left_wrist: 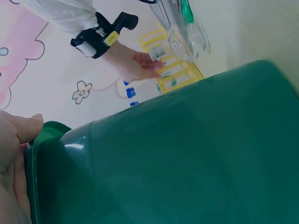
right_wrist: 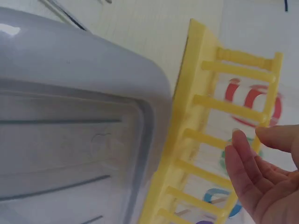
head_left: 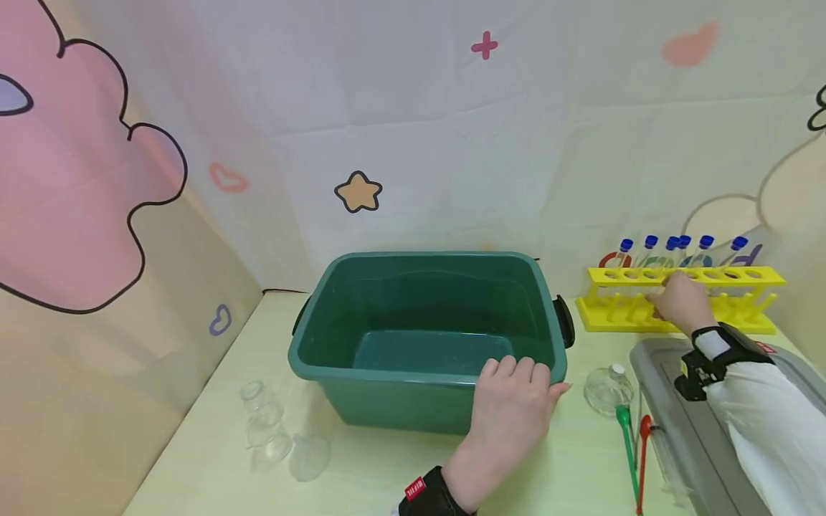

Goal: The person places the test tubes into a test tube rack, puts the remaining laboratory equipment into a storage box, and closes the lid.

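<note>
Pale tabletop (head_left: 374, 469) carries green tub (head_left: 400, 405) near centre; clear vessels (head_left: 261, 408) at near left. Right of tub: round flask (head_left: 606, 394), green utensil (head_left: 628, 438), red utensil (head_left: 642, 459), grey tray (head_left: 697, 448). Yellow rack (head_left: 609, 322) stands beyond tray.

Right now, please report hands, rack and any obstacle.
Left hand grips green tub. Right hand at yellow rack, contact unclear. Possible obstacle: gray tray under right sleeve.

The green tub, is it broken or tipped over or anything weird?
Nothing stands out: the green tub sits upright on the table, with no crack or spill showing. The left hand just grips its rim.
</note>
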Demonstrator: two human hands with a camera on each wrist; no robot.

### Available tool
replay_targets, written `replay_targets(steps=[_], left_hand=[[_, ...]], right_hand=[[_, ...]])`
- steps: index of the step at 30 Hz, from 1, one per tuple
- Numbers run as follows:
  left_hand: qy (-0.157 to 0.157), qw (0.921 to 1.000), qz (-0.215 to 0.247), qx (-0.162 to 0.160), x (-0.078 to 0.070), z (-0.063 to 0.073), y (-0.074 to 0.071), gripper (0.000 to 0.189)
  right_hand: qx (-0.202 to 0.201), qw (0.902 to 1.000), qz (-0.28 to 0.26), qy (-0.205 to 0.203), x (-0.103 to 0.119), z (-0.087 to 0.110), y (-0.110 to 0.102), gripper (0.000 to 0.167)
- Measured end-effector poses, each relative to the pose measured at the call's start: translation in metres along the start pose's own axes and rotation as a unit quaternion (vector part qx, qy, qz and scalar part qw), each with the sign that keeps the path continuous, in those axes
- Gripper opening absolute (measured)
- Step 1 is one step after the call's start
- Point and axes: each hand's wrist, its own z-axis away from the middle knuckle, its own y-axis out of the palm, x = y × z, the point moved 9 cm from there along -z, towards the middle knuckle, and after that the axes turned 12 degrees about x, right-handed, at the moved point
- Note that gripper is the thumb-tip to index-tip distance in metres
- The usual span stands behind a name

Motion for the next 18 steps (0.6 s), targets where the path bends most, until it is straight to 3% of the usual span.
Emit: replay_targets(steps=[5,10,13,18], left_hand=[[-0.010,0.9998,0.003,0.015,-0.005,-0.004,0.003,0.038],[-0.013,0.9997,0.008,0.018,-0.012,-0.006,0.003,0.038],[-0.015,0.9996,0.006,0.023,-0.016,-0.008,0.004,0.038],[-0.018,0.9988,0.018,0.042,-0.021,-0.010,0.007,0.037]], right_hand=[[0.007,0.9995,-0.010,-0.030,0.027,0.011,-0.011,0.027],[-0.003,0.9951,0.002,-0.099,0.080,0.030,-0.019,0.021],[0.015,0.9888,0.002,-0.148,0.118,0.041,-0.015,0.023],[0.054,0.9759,0.012,-0.211,0.170,0.060,-0.001,0.042]])
